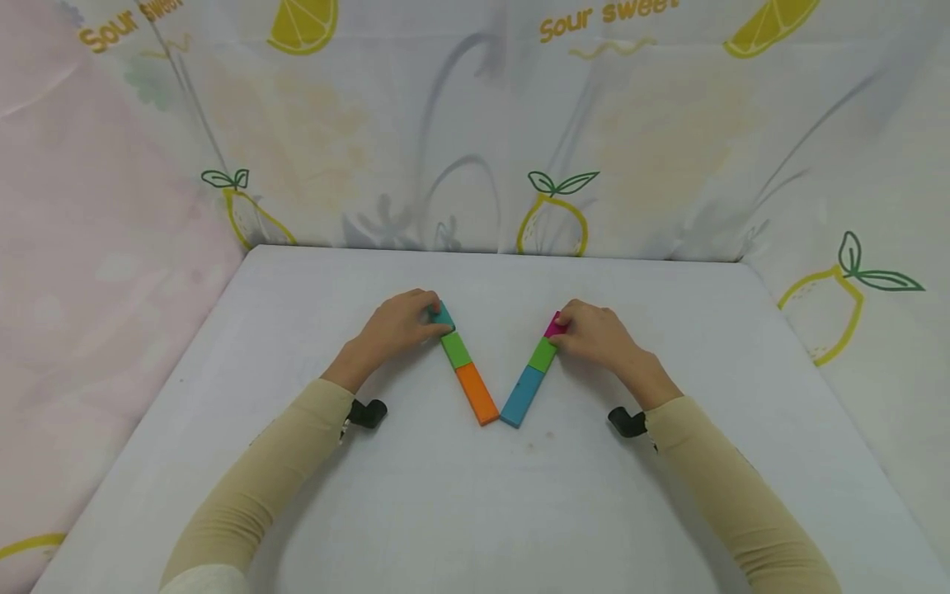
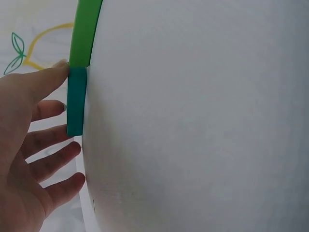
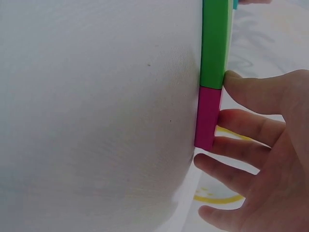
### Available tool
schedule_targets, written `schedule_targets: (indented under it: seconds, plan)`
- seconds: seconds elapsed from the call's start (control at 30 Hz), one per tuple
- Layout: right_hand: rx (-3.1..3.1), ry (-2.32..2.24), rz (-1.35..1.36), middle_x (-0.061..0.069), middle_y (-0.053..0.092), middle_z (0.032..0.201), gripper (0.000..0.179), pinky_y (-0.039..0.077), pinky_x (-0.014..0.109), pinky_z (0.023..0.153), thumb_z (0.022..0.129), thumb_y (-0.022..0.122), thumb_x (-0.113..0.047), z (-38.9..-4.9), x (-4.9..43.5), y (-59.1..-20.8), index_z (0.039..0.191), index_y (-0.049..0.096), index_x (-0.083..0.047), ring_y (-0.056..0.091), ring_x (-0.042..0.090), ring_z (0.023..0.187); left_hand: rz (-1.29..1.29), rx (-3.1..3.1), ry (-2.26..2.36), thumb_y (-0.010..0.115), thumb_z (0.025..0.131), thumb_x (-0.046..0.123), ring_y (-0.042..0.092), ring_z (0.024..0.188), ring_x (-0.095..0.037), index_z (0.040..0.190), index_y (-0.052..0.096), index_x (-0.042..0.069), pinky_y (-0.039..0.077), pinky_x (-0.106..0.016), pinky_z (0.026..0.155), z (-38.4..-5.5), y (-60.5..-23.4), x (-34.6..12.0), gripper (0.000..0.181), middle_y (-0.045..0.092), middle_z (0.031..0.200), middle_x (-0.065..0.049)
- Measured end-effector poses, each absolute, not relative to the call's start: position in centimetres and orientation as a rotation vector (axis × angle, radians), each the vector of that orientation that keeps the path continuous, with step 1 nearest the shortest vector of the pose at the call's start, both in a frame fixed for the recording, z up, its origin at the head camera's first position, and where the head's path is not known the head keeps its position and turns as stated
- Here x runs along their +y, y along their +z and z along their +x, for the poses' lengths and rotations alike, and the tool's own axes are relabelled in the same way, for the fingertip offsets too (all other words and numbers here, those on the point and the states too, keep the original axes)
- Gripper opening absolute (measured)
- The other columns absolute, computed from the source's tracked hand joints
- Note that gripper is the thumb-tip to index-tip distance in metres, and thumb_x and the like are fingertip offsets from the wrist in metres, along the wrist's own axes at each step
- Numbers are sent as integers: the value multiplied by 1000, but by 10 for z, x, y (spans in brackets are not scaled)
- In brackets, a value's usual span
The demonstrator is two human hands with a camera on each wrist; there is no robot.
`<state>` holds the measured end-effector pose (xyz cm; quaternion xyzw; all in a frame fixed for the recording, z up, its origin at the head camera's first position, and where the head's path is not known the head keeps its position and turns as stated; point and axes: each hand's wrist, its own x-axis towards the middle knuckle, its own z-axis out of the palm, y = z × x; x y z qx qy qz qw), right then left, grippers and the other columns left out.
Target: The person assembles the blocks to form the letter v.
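Two rows of flat coloured blocks form a V on the white table. The left row has a teal block [image 1: 443, 315], a green block [image 1: 456, 351] and an orange block [image 1: 477, 394]. In the right row are a magenta block [image 1: 553, 325], another green block [image 1: 543, 355] and a blue block [image 1: 523, 397]. My left hand [image 1: 401, 320] touches the outer side of the teal block [image 2: 76, 101] with thumb and fingertips, fingers spread. Likewise, my right hand [image 1: 599, 334] touches the outer side of the magenta block [image 3: 208, 118], its thumb near the green block [image 3: 215, 43].
A white cloth covers the table [image 1: 475, 511]. Behind it hangs a lemon-printed curtain [image 1: 460, 124], with similar cloth at both sides. A black wrist-camera piece [image 1: 369, 413] sits at the left wrist, and another black piece [image 1: 627, 422] at the right.
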<state>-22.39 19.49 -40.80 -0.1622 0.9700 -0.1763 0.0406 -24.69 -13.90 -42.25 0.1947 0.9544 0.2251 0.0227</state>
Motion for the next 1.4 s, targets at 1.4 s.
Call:
schedule_targets:
  seconds: [1.4]
  plan:
    - [2974,-574,-479,13,68,117,35,52,43,88,89,73,-26,-222,196,-408,111,71,1,64,26,100,670,2943,732,69,94,34,62,107,-24,109,64,12,51,-42,95,-243,-424,-137,28,68,115,-6]
